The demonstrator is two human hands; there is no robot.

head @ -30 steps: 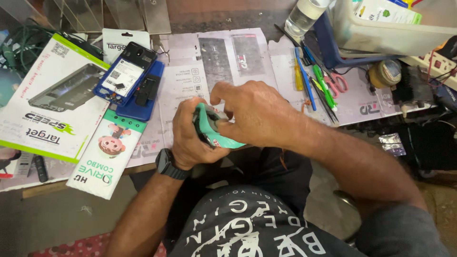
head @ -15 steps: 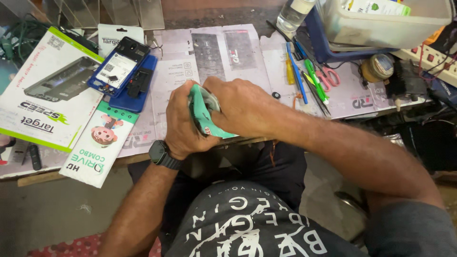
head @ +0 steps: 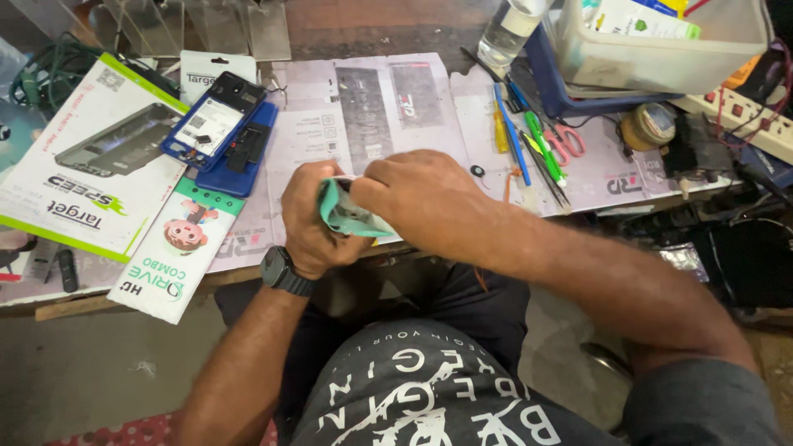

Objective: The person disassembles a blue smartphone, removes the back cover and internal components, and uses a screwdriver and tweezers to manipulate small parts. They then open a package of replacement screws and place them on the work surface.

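Compared with half a second back, both hands have slid a bit lower toward the desk edge, and the green thing now sits flatter between them instead of standing up tall. Only the one head view here, so that's all there is to go on.

The left hand (head: 312, 221) is curled around the teal phone case (head: 347, 213) from the left side, fingers wrapped closed on it. The right hand (head: 423, 198) comes over the top from the right, knuckles up, fingertips pinched onto the case's upper edge. So both are closed on the same object. There's a black watch (head: 282, 271) on the left wrist.

The case itself looks like soft rubbery stuff, mint or teal coloured, bent and a bit crumpled, with a paler inside face showing near the top. Most of it is hidden by the two hands. It's held just above the near edge of the workbench (head: 74, 301), over the person's lap.

Around it: a blue phone with its back off (head: 216, 124) lies to the upper left on a blue tray, next to a white and green box (head: 91, 157). A long white card (head: 178, 248) lies below that. Screwdrivers and tweezers (head: 529, 144) sit to the right, with pink scissors (head: 568, 142) and a clear plastic tub (head: 661, 58) further back.
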